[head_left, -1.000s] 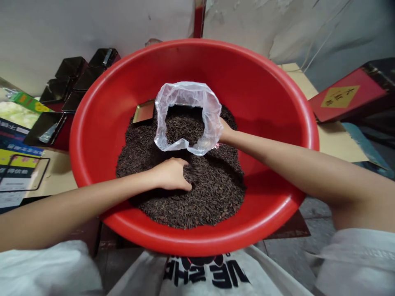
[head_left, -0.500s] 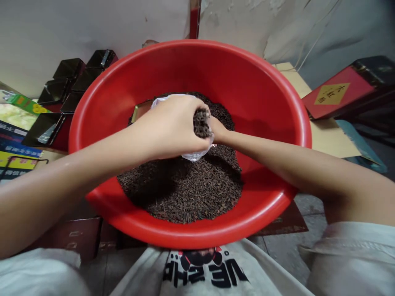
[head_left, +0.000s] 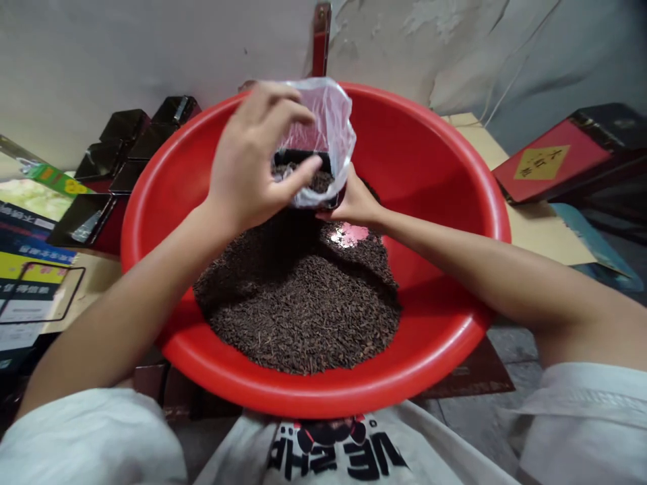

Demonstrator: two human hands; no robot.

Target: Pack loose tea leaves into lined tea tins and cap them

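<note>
A big red plastic basin (head_left: 445, 283) holds a heap of dark loose tea leaves (head_left: 308, 316). Above the heap is a dark tin (head_left: 331, 200) lined with a clear plastic bag (head_left: 336, 118), whose mouth stands up wide. Tea leaves lie inside the bag. My right hand (head_left: 360, 201) grips the tin from its right side and below; part of its fingers is hidden behind the tin. At the left of the bag's mouth, my left hand (head_left: 263, 151) has its fingers curved and apart, with nothing visible in them.
Several open dark tins (head_left: 114, 151) stand left of the basin, near a green-and-orange box (head_left: 58, 178). On the right, a red tin with a yellow label (head_left: 550, 158) rests on cardboard (head_left: 548, 232). A wall (head_left: 404, 47) rises behind.
My left hand has lifted up and left from the bag and opened, no longer around the tea at its mouth. The bag now stands open above the tin, which my right hand still holds.
</note>
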